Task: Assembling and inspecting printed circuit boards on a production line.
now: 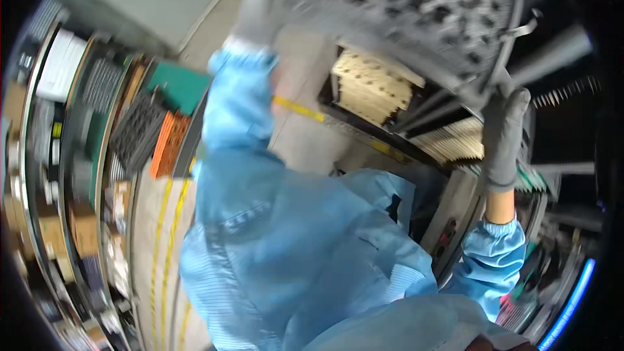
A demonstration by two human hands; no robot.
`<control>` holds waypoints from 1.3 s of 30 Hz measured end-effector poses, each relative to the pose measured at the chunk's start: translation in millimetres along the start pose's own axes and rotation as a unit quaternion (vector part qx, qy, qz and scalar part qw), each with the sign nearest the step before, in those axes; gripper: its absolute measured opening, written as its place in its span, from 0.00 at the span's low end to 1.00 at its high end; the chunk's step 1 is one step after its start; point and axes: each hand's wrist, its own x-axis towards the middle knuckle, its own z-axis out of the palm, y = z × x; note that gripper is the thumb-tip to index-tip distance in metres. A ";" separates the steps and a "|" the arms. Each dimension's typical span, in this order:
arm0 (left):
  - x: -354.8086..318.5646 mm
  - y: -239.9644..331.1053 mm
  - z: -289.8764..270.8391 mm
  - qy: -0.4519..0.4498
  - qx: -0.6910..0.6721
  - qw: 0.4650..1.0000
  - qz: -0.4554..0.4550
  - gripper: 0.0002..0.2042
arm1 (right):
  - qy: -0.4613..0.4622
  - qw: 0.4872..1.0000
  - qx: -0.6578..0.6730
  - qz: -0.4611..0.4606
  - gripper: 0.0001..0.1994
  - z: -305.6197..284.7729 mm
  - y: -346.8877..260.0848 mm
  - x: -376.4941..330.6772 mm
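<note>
A large grey tray [416, 6] dotted with small black parts is lifted in front of me, blurred by motion. My left hand [260, 6], in a grey glove with a blue sleeve, grips the tray's left edge at the top of the picture. At the tray's lower right corner, my right hand [504, 133], also in a grey glove, holds on. Below the tray, beige trays [372, 84] lie stacked in a dark rack [416, 101], with more beige trays [455, 143] lower to the right.
My blue coat [292, 240] fills the lower middle. Curved shelving on the left holds a black tray [136, 130], an orange tray [168, 144], a green mat [179, 84] and several boxes. A surface with yellow stripes [162, 234] lies beside it. Machine parts and a blue light [572, 302] stand at right.
</note>
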 end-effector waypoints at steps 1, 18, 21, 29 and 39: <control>-16.6 -4.7 -6.3 0.176 0.386 0.904 -0.043 0.19 | 0.034 0.987 0.154 0.042 0.38 4.1 -17.5 -14.0; -15.1 -185.3 278.6 -0.318 -0.013 0.871 -0.374 0.28 | 0.513 0.772 -0.158 0.340 0.46 -102.9 -13.3 -295.4; -9.7 -222.9 328.7 -0.387 -0.103 0.802 -0.443 0.26 | 0.626 0.756 0.006 0.191 0.44 -89.8 -20.2 -330.0; -29.6 -292.0 412.8 -0.502 -0.161 0.706 -0.473 0.25 | 0.743 0.642 0.011 0.186 0.38 -81.7 -9.6 -381.9; -50.4 -323.0 436.7 -0.648 0.114 0.710 -0.253 0.35 | 0.651 0.713 -0.196 0.169 0.36 -62.0 -42.2 -358.2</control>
